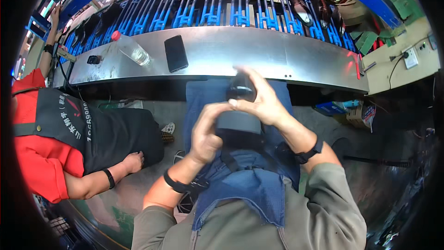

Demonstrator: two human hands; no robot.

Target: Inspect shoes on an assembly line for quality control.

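Over my lap I hold a dark thing (241, 89) between both hands. Its far end is black, glossy and rounded. A grey band (238, 122) with black below it shows nearer to me; I cannot tell if it is one piece with the far part, nor its kind. My right hand (262, 99) curls round the far part from the right, thumb across it. On the left side my left hand (207, 129) is closed against the thing, its fingers bent and slightly blurred. My hands hide part of it.
A steel ledge (231, 53) carries a phone (176, 53), a clear bottle (132, 48) with a red cap and a small black item (94, 59). Beyond runs a rack of blue holders (187, 7), with dark shoes (299, 7) at right. A person in red (46, 157) sits close at left.
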